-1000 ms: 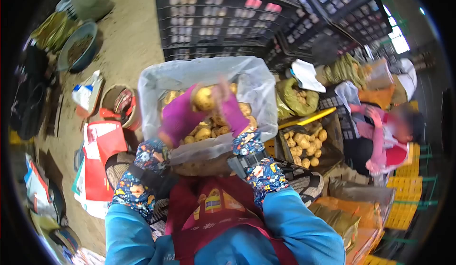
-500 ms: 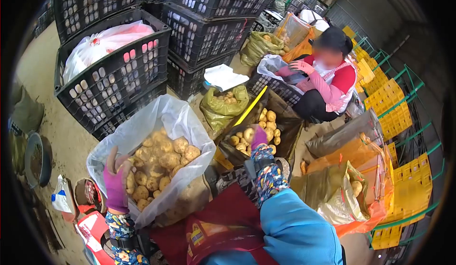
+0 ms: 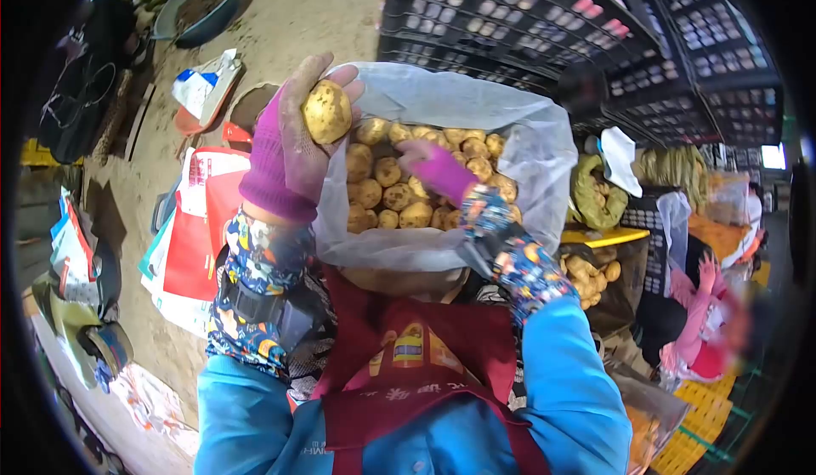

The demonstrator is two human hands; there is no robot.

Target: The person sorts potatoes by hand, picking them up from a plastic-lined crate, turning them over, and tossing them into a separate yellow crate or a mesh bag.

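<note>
A potato (image 3: 326,113) lies in my left hand (image 3: 299,126), which is gloved in purple and raised at the left edge of a crate lined with clear plastic (image 3: 476,96). Many potatoes (image 3: 398,196) fill that lined crate. Over them, near the crate's middle, my right hand (image 3: 435,169) reaches in with its fingers extended, in a purple glove. Whether its fingertips touch a potato is hard to tell. More potatoes (image 3: 588,279) sit in a dark bag to the right of the crate.
Black crates (image 3: 510,16) are stacked behind. A green bag of potatoes (image 3: 598,190) stands at the right, and a co-worker in pink sleeves (image 3: 693,305) is beyond. Red and white bags (image 3: 200,228) and a blue basin (image 3: 200,3) are at the left.
The view has turned left. My left hand now holds a potato up at the crate's edge. My right hand has moved from the dark bag to over the lined crate.
</note>
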